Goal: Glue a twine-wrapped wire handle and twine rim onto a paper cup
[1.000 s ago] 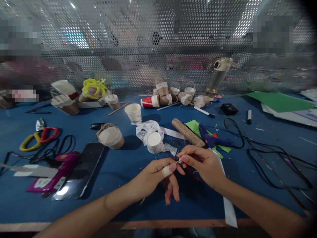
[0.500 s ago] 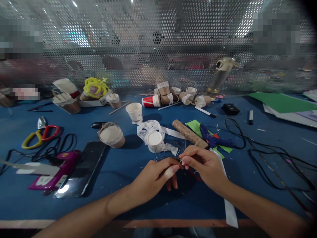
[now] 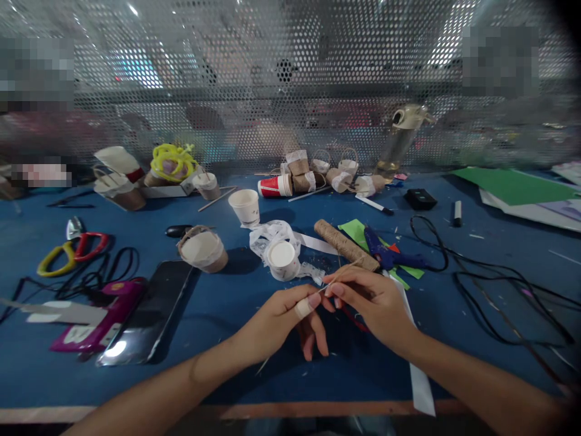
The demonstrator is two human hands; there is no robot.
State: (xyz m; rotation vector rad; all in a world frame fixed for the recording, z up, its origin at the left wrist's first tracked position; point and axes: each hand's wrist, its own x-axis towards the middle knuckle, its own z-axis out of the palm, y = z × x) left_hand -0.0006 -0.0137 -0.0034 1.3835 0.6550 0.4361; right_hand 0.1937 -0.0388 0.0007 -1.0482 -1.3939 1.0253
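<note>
Between my two hands runs a thin piece of twine (image 3: 334, 279). My left hand (image 3: 288, 312), with a white bandage on one finger, pinches it between thumb and forefinger, and a loose end pokes out below that hand. My right hand (image 3: 372, 300) grips the same twine close by, fingertips nearly meeting the left ones. Just beyond lies a roll of brown twine (image 3: 345, 243). A small white cup (image 3: 282, 260) stands beside a heap of white lace ribbon (image 3: 267, 236). Something red, mostly hidden, lies under my right hand.
A blue glue gun (image 3: 390, 251) with a black cable lies right of the twine roll. On the left are a phone (image 3: 149, 309), a purple glue gun (image 3: 97, 315), and red-and-yellow-handled pliers (image 3: 72, 248). Several small twine-handled baskets and a bottle (image 3: 399, 145) line the mesh screen.
My left hand's lower fingers have spread downward, and the twine now stretches visibly between both hands, with its loose end showing below the left one. The view has shifted slightly.
</note>
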